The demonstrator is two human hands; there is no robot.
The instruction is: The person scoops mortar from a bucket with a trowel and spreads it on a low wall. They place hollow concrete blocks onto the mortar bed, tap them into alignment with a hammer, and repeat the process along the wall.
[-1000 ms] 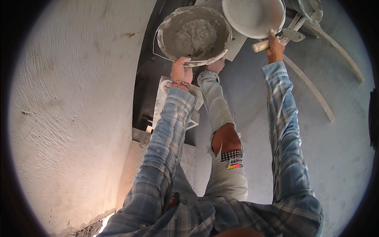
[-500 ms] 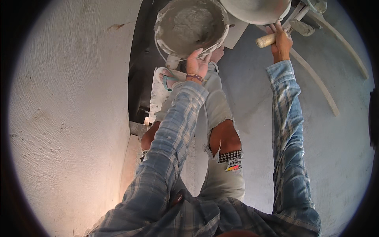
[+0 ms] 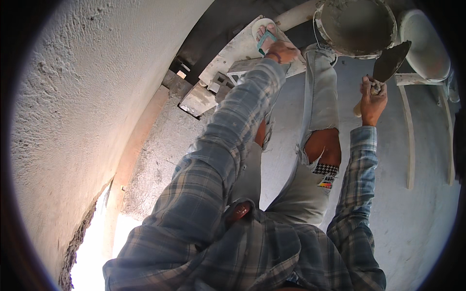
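Head view: plasterer's hands over a mortar pan.
Right hand (image 3: 373,99): fist closed around a trowel (image 3: 390,62), blade tip at the pan (image 3: 357,26) rim.
Left hand (image 3: 283,50): grip unclear, beside the pan.
Pan: top centre, next to a white stool (image 3: 424,46).

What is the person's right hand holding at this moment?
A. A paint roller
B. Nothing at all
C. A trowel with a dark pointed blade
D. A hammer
C: the right hand is closed round the handle of a trowel, whose dark pointed blade angles up toward the rim of the mortar-smeared pan near the top of the view.
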